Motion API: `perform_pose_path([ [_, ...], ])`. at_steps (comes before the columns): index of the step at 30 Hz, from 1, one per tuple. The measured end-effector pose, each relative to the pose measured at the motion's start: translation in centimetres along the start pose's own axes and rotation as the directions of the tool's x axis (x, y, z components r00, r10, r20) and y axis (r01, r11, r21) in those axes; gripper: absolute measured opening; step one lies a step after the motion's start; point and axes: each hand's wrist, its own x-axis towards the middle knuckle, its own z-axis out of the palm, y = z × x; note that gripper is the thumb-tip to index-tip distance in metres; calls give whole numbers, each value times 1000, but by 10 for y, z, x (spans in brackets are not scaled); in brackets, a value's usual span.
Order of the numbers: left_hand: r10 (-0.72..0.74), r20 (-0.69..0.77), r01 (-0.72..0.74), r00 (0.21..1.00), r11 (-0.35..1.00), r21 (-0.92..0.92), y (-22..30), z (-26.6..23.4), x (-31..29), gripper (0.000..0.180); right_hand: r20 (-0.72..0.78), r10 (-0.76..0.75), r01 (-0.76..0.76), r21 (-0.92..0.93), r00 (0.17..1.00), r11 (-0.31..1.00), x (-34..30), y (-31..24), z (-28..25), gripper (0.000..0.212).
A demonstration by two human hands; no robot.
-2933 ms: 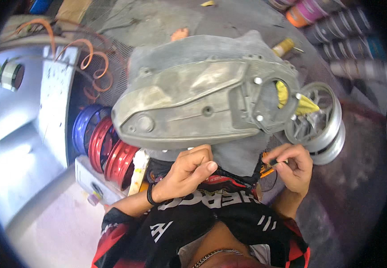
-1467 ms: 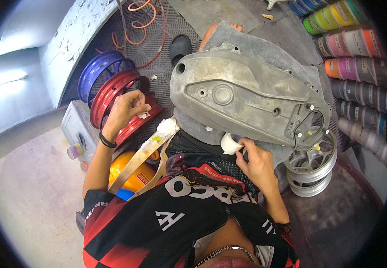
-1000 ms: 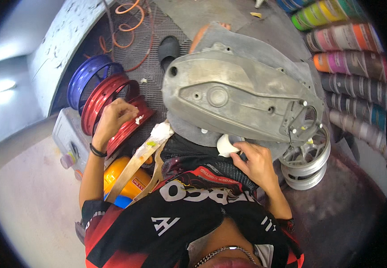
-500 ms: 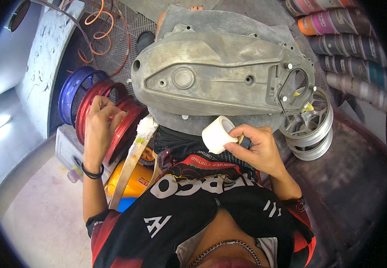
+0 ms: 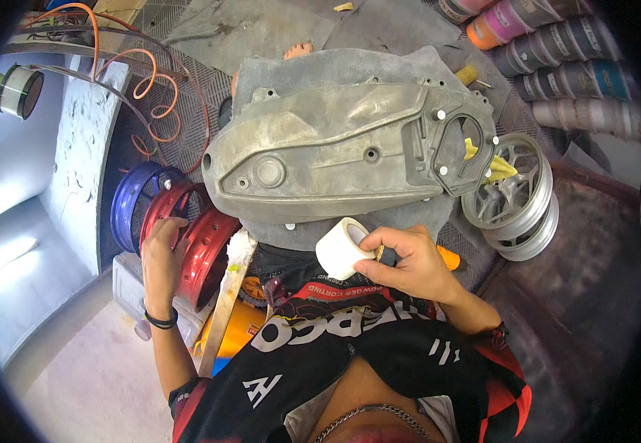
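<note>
A large grey metal engine cover [image 5: 328, 155] lies on a grey cloth [image 5: 261, 68] in front of me, with small white plugs [image 5: 439, 115] around its right-hand opening. Just off its near edge, my right hand [image 5: 413, 262] grips a roll of white masking tape [image 5: 336, 251], thumb and fingers at the roll's open end. A small dark object [image 5: 387, 255] shows by those fingers; its kind is unclear. My left hand [image 5: 161, 262] is raised over the red wheel rims [image 5: 209, 255], fingers bent toward the thumb. Whatever it may pinch is too small to make out.
A blue rim [image 5: 124, 214] stands beyond the red ones. Silver rims [image 5: 520, 229] are stacked at right, below several paint-marked cylinders [image 5: 557, 52]. An orange coiled hose [image 5: 161, 111] hangs at left. A wooden strip [image 5: 224, 317] rises beside my left arm.
The view has shifted, so the cover and rims sit lower at left. My left hand has come down slightly toward me. The tape roll stays in my right hand.
</note>
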Motion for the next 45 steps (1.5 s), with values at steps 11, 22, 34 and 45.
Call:
perform_pose_path([
  [11, 565, -59, -534, 823, 734, -419, 162, 3, -8, 45, 36, 151, -153, 46, 988, 987, 9, -16, 19, 17],
  [22, 611, -47, -577, 790, 716, -392, 165, 12, 2, 31, -45, 252, -246, 99, 967, 964, 5, -23, 14, 14],
  [34, 555, -7, -521, 832, 776, -354, 170, 6, -7, 40, -19, 369, -350, 279, 929, 894, 3, -29, 20, 16],
  [45, 569, 91, -490, 818, 770, -407, 167, -3, -4, 42, -20, 94, -93, 70, 995, 993, 4, -22, 1, 19],
])
